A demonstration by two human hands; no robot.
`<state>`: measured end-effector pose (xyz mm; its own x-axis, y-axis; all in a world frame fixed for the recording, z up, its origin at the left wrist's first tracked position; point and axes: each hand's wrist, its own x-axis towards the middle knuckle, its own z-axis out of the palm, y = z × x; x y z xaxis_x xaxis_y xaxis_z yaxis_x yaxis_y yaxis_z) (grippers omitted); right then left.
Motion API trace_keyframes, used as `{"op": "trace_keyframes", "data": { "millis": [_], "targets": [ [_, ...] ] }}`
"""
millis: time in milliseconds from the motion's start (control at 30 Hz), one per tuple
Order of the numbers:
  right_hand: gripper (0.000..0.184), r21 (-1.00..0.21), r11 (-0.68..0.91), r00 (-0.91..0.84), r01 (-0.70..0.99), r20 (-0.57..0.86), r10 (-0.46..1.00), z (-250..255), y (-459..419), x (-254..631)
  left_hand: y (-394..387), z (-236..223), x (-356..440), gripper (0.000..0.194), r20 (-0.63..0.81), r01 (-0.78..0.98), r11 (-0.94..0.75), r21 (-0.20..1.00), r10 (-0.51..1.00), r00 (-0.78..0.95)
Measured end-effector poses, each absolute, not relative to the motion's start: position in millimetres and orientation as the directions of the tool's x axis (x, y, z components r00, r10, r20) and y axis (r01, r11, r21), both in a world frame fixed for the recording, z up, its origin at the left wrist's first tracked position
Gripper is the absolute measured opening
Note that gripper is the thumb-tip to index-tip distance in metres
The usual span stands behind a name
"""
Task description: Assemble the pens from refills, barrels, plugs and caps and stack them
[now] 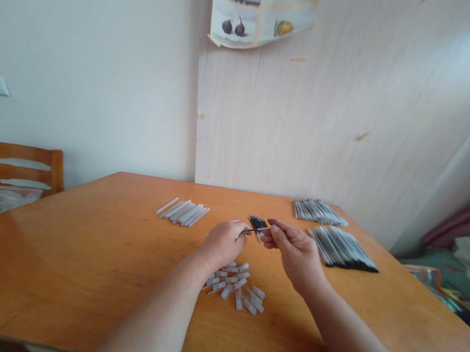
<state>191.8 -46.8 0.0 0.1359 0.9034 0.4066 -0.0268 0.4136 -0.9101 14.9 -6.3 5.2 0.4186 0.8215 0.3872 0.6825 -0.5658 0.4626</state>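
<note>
Over the middle of the table, my left hand [225, 243] pinches one end of a thin dark stick [249, 231]. My right hand [292, 250] is closed with thumb and fingers at the stick's paler right end. Whether that pale end is a separate piece I cannot tell. Just behind the hands lies a small row of short black sticks [257, 222], partly hidden by my right fingers. Below my left hand, several short whitish translucent caps [229, 280] are scattered loosely, some covered by my wrist.
Whitish tubes [186, 213] lie side by side at the back left of the wooden table [73, 270]. To the right are two piles, grey sticks with dark ends [345, 248] and more grey sticks [320, 211] behind. A chair [20, 166] stands beyond the left edge.
</note>
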Motion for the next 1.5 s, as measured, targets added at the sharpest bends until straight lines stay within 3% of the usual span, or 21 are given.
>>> {"op": "trace_keyframes", "data": {
  "millis": [333,600,767,1100,1333,1500],
  "targets": [
    [0.046,-0.926,0.362,0.045,-0.107,0.359,0.932,-6.1,-45.6,191.3,1.2,-3.0,12.9,0.03,0.428,0.641,-0.598,0.481,0.799,0.423],
    [0.034,-0.916,0.357,0.024,0.186,0.367,0.93,-17.7,-36.4,193.9,6.8,0.2,6.9,0.028,0.447,0.65,-0.552,0.522,0.826,0.343],
    [0.028,-0.723,0.475,-0.15,0.502,0.468,0.871,-28.6,-28.3,195.0,13.2,0.3,0.3,0.027,0.43,0.682,-0.482,0.55,0.864,0.264],
    [0.037,-0.383,0.683,-0.496,0.622,0.482,0.723,-32.0,-28.2,183.5,14.8,1.4,-5.6,0.028,0.305,0.786,-0.365,0.5,0.923,0.235],
    [0.042,-0.349,0.663,-0.596,0.663,0.289,0.749,-22.1,-43.1,172.3,10.0,6.0,-4.5,0.028,0.248,0.812,-0.321,0.488,0.942,0.224],
    [0.036,-0.368,0.685,-0.581,0.629,0.364,0.728,-19.6,-40.6,174.6,9.1,6.5,-4.1,0.028,0.203,0.818,-0.309,0.486,0.95,0.238]
  ]
}}
